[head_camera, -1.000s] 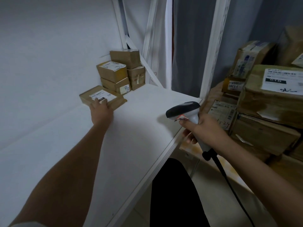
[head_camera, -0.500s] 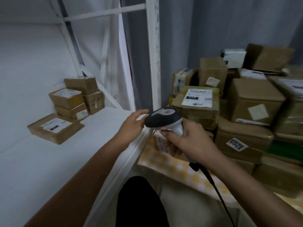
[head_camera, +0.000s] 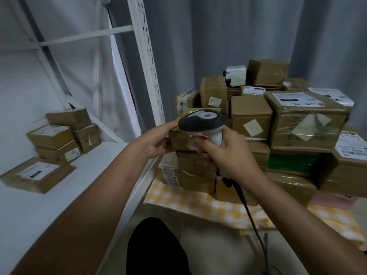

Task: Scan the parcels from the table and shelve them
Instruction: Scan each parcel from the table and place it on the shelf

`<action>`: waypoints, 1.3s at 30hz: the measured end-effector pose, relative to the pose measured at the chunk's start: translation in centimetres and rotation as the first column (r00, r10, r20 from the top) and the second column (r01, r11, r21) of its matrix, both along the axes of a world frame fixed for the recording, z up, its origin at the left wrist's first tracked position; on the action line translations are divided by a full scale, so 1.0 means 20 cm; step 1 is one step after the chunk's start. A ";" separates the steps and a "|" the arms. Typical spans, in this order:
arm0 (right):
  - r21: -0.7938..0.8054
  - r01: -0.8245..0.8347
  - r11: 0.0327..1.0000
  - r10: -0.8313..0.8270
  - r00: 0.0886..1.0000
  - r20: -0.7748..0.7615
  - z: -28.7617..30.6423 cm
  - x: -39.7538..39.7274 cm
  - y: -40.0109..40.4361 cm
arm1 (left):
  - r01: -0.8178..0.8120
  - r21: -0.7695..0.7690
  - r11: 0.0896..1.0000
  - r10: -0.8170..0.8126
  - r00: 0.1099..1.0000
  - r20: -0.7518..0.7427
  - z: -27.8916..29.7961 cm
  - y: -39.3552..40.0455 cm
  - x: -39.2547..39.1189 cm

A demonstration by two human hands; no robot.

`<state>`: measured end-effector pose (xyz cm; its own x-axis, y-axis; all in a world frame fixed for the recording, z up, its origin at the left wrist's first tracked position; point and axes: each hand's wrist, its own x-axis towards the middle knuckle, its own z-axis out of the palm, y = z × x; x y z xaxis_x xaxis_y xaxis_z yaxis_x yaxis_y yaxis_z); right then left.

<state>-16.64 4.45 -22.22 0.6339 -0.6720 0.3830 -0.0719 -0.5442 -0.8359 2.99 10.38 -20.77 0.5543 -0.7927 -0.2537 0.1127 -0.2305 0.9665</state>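
At the far left, a flat brown cardboard parcel with a white label (head_camera: 37,174) is seen lying on the white shelf board (head_camera: 59,205). Behind it, against the wall, a small stack of brown cardboard boxes (head_camera: 63,133) is set on the same board, one of them marked 772. A white perforated steel upright (head_camera: 148,62) is seen at the shelf's right edge.

Just right of the upright, a brown cardboard parcel with worn edges (head_camera: 183,140) is held at its left end by the left hand (head_camera: 156,140), the thumb laid along its top edge and the fingers curled under. This parcel is seen on top of a column of other boxes. Over it, a grey and white handheld barcode scanner (head_camera: 202,121) is gripped by its white handle in the right hand (head_camera: 224,153), fingers wrapped around it, head tilted down toward the parcel. A black cable (head_camera: 248,211) is seen running down from the handle.

Further right, a large heap of brown cardboard parcels (head_camera: 288,124) is piled on a table covered with a yellow and white checked cloth (head_camera: 198,203). One box in the heap is wrapped in clear film, and a green one is wedged low in the pile.
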 end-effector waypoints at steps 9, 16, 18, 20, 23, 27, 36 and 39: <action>-0.009 -0.027 1.000 0.028 0.993 0.111 0.02 0.02 0.02 | -0.204 -0.288 0.936 0.146 0.967 -0.210 -0.04 0.16 0.13; 0.038 -0.132 0.991 0.130 0.990 0.046 0.01 0.16 0.06 | -0.408 -0.396 0.823 0.241 0.881 -0.406 -0.23 0.42 0.27; 0.070 -0.143 0.987 0.142 0.990 0.015 -0.03 0.20 0.06 | -0.393 -0.368 0.843 0.247 0.889 -0.385 -0.32 0.46 0.28; 0.108 -0.154 0.982 0.156 0.988 -0.011 -0.06 0.24 0.07 | -0.394 -0.353 0.849 0.270 0.897 -0.351 -0.42 0.49 0.29; 0.137 -0.159 0.978 0.168 0.984 -0.058 -0.10 0.30 0.08 | -0.399 -0.342 0.851 0.304 0.905 -0.298 -0.55 0.52 0.34; 0.184 -0.147 0.972 0.167 0.981 -0.095 -0.12 0.37 0.10 | -0.406 -0.327 0.854 0.344 0.910 -0.232 -0.66 0.55 0.39; 0.198 -0.200 0.960 0.222 0.970 -0.097 -0.06 0.45 0.13 | -0.382 -0.313 0.869 0.377 0.923 -0.081 -0.73 0.59 0.46; 0.192 -0.212 0.958 0.235 0.966 -0.109 -0.04 0.47 0.13 | -0.375 -0.321 0.870 0.372 0.925 -0.074 -0.73 0.59 0.47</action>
